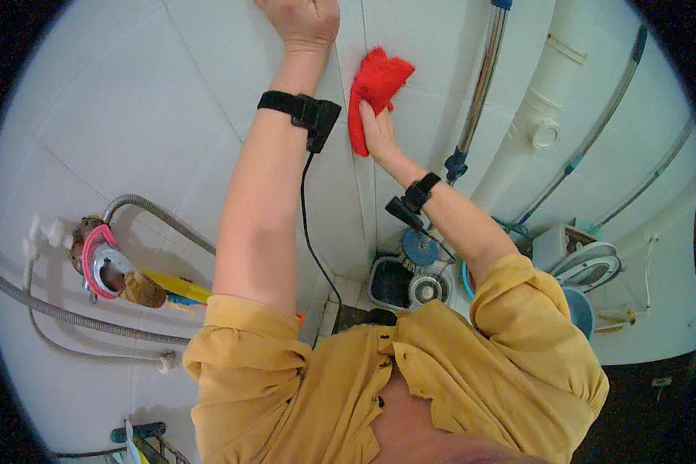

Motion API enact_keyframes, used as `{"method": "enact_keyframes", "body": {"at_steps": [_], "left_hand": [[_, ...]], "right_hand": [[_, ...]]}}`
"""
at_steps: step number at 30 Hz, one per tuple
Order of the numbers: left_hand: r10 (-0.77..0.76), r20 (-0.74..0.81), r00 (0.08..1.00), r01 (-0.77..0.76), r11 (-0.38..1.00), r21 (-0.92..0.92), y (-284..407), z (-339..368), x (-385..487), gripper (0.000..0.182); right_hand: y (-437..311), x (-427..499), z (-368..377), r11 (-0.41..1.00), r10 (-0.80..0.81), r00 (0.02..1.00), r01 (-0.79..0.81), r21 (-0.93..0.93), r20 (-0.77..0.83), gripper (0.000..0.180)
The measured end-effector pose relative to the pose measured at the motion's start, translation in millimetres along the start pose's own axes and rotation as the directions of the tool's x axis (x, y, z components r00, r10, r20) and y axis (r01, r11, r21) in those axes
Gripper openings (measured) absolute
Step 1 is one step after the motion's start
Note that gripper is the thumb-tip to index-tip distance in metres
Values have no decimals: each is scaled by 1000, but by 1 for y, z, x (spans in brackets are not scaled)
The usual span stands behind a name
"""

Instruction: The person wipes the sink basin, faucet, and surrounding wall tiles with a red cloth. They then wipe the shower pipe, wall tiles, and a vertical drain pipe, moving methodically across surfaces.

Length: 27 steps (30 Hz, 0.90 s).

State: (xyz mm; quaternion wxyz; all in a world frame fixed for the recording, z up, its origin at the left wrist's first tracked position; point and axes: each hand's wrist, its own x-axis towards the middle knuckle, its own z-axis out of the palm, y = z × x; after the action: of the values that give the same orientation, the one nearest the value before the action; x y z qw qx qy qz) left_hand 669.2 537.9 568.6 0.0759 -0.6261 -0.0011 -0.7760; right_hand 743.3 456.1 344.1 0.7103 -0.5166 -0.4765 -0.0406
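My right hand (pixel 378 134) holds a folded red cloth (pixel 383 75) flat against the white tiled wall (pixel 432 64), just right of the corner. The thumb lies over the cloth's lower part, and the other fingers are mostly hidden by it. My left hand (pixel 303 22) is raised at the top edge of the view by the left-hand tiled wall (pixel 203 52). Its fingers are cut off or turned away, so whether it holds anything is not visible. Each wrist carries a black strap with a small device; a dark cable hangs from the left one.
A metal telescopic pole (pixel 481 81) leans right of the cloth, beside a white drainpipe (pixel 548 87). Low in the corner are a blue round brush (pixel 420 248) and a mop bucket (pixel 383 278). At left, a grey corrugated hose (pixel 93 316) and a pipe fitting (pixel 84 243) stand off the wall.
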Motion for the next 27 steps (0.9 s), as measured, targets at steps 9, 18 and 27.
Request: {"method": "enact_keyframes", "body": {"at_steps": [9,18,27], "left_hand": [[-263,230,937,340,839,-425,6,-20,9,51],[-494,725,480,847,475,-237,103,-108,-43,63],[-770,357,528,629,73,-774,60,-143,-13,41]], "right_hand": [[-72,-12,-81,242,323,804,-580,778,499,51],[-156,23,-65,792,223,881,-413,449,418,55],[-171,116,-46,924,-371,918,349,157,143,70]]}}
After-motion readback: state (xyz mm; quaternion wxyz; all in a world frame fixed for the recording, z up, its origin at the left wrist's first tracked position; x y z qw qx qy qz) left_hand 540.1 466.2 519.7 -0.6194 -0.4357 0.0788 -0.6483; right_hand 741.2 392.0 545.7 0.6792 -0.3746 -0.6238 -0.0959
